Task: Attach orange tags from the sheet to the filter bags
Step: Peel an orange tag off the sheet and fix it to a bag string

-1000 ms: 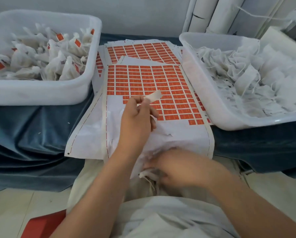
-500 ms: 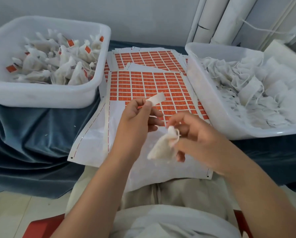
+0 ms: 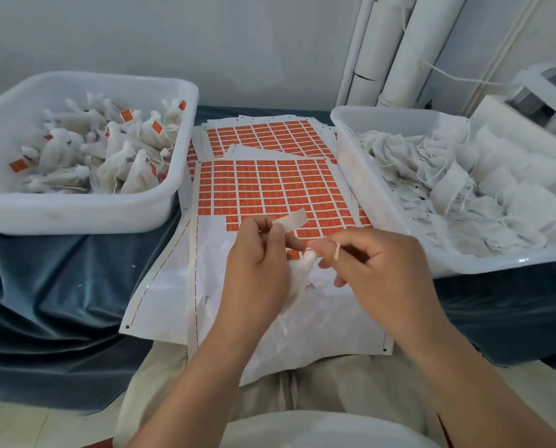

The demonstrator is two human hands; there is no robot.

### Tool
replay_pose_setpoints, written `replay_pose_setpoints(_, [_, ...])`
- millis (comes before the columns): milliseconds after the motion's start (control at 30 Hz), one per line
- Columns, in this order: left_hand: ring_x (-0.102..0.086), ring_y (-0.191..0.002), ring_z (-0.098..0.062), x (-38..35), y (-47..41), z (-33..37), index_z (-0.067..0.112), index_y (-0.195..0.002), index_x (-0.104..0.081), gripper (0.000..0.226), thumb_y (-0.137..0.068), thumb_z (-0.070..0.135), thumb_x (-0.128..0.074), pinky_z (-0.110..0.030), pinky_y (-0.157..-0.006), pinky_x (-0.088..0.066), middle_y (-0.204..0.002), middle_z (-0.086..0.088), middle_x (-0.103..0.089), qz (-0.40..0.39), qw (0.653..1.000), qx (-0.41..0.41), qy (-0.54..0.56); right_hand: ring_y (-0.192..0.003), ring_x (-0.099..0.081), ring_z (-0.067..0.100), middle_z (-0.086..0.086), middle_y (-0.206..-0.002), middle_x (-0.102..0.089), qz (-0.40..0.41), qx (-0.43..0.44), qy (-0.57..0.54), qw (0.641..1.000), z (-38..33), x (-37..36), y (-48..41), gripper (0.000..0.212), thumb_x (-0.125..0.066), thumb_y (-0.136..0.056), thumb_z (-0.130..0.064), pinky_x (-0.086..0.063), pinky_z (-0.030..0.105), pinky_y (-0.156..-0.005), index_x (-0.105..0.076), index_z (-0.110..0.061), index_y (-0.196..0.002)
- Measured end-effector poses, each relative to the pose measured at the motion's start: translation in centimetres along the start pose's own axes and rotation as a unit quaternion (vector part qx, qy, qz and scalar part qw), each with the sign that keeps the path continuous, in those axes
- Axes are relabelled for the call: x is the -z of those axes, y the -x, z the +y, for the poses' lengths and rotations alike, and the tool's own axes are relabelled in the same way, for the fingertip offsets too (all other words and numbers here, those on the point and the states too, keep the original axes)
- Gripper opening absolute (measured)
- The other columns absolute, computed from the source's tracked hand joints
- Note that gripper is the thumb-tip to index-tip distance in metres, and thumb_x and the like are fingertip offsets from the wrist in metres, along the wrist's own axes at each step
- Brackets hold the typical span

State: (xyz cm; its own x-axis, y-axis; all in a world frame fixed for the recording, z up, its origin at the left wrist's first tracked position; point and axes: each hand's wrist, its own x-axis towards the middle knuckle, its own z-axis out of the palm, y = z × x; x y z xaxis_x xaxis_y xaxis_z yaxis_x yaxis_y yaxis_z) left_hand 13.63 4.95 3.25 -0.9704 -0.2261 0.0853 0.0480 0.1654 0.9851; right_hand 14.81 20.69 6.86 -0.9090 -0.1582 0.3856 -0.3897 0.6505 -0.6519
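A sheet of orange tags (image 3: 270, 185) lies between two white bins, its near part peeled bare. My left hand (image 3: 257, 270) pinches a peeled tag (image 3: 291, 219) that shows its white back, held above the sheet. My right hand (image 3: 380, 273) pinches the string (image 3: 337, 250) of a white filter bag (image 3: 299, 276) that hangs between the two hands, partly hidden behind my left hand. The fingertips of both hands nearly meet over the sheet.
The left bin (image 3: 76, 211) holds several tagged filter bags. The right bin (image 3: 383, 202) holds several untagged white bags. More tag sheets (image 3: 270, 134) lie behind. Blue cloth (image 3: 60, 302) covers the table. White rolls (image 3: 399, 50) lean on the wall.
My right hand picked up a filter bag from my lap, raised it and brought it next to my left hand. My left hand kept the tag pinched.
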Motion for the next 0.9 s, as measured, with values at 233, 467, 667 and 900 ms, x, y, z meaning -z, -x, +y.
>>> replay_pose_setpoints(233, [-0.067,-0.086,0.002,0.5,-0.3,0.0,0.035,-0.1,-0.055,0.015,-0.11,0.032,-0.045,-0.017,-0.071,-0.047,-0.091,0.022,-0.073,-0.03,0.998,-0.006,-0.046,-0.068,-0.072,0.001,-0.022,-0.08,-0.075,-0.092,-0.014,-0.008,0.996,0.0,2.0,-0.4,0.042,-0.049,-0.101,-0.06,-0.052,0.016,-0.063,-0.079,-0.031,-0.091])
replay_pose_setpoints(467, [-0.07,-0.094,-0.002,1.6,-0.2,0.4,0.016,-0.091,-0.062,0.012,-0.098,0.022,-0.054,-0.029,-0.082,-0.057,-0.097,0.02,-0.076,-0.126,0.992,-0.011,-0.003,-0.065,-0.064,0.012,-0.009,-0.066,-0.066,-0.116,0.123,0.048,0.984,-0.2,2.2,0.0,0.046,-0.05,-0.101,-0.056,-0.046,0.027,-0.06,-0.078,-0.024,-0.082])
replay_pose_setpoints(667, [-0.048,-0.063,-0.007,1.3,0.5,0.6,0.014,-0.076,-0.053,0.014,-0.084,0.025,-0.05,-0.019,-0.059,-0.044,-0.066,0.007,-0.053,-0.224,0.972,0.017,0.066,-0.06,-0.048,0.004,-0.019,-0.063,-0.048,-0.158,0.174,0.081,0.969,-0.1,1.3,0.1,0.033,-0.059,-0.102,-0.046,-0.039,0.02,-0.059,-0.06,-0.03,-0.073])
replay_pose_setpoints(900, [-0.064,-0.054,-0.018,0.9,0.9,0.6,0.008,-0.085,-0.053,0.018,-0.091,0.024,-0.049,-0.021,-0.056,-0.051,-0.067,-0.003,-0.069,-0.233,0.966,0.04,0.109,-0.063,-0.047,0.007,-0.01,-0.066,-0.056,-0.017,0.197,0.101,0.975,0.4,1.5,-0.2,0.038,-0.068,-0.096,-0.043,-0.038,0.02,-0.059,-0.072,-0.018,-0.067])
